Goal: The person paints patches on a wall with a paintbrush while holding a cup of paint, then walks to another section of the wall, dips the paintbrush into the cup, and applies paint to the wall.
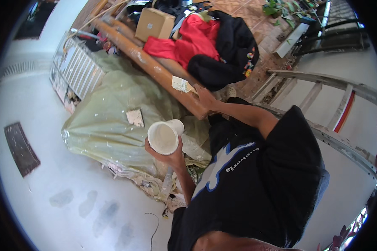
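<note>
My left hand (172,158) is wrapped around a white tapered cup (165,138), its mouth tilted up towards me. Pale, whitish material coats the inside; how full it is I cannot tell. In my right hand (205,98) is a flat paintbrush (181,84) with wide, cream-white bristles pointing left, and the fingers hide most of its handle. Brush and hand are over the end of a brown wooden beam (158,70); whether they touch it I cannot tell. Below the cup spreads a paint-spotted, pale green cover sheet (113,103), draped over something bulky.
An aluminium ladder (312,94) stands close on my right. Beyond the beam lie a cardboard box (155,25), red cloth (191,40) and black clothing (235,44). A white wall (56,169) with grey patches runs along the left. Leafy plants (282,11) are at the upper right.
</note>
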A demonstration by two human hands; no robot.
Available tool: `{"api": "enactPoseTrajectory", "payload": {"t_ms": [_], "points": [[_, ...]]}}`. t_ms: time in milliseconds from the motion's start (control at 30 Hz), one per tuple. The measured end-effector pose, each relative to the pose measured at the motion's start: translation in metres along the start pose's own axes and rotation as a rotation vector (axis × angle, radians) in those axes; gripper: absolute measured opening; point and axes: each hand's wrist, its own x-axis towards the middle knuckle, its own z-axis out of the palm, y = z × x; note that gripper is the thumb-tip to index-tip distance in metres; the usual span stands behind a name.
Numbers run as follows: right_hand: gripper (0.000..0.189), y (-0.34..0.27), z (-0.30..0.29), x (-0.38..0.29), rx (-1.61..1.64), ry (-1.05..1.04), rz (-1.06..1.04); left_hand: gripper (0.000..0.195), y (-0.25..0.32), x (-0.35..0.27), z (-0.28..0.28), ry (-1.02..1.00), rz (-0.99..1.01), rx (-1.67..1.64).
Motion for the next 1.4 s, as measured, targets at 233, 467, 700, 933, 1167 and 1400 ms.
{"api": "enactPoseTrajectory", "payload": {"t_ms": [233, 467, 700, 933, 1167, 1400], "points": [[0.033, -0.005, -0.179, -0.034, 0.251, -0.007, 0.193, 0.095, 0.054, 0.004, 0.105, -0.089, -0.034, -0.326], [0.023, 0.039, -0.282, -0.023, 0.437, 0.644, 0.246, 0.092, 0.090, 0.008, 0.197, -0.377, 0.103, -0.451], [0.028, 0.018, -0.315, -0.025, 0.409, 0.965, 0.359, 0.099, 0.085, 0.047, 0.243, -0.594, 0.286, -0.415], [0.016, 0.084, -0.343, 0.000, 0.541, 1.071, 0.241, 0.088, 0.142, 0.062, 0.288, -0.591, 0.256, -0.535], [0.014, 0.129, -0.456, 0.096, 0.447, 0.912, 0.065, 0.084, 0.187, 0.065, 0.398, -0.459, 0.241, -0.544], [0.010, 0.162, -0.572, 0.140, 0.527, 0.733, -0.005, 0.084, 0.241, 0.049, 0.479, -0.371, 0.092, -0.627]]}}
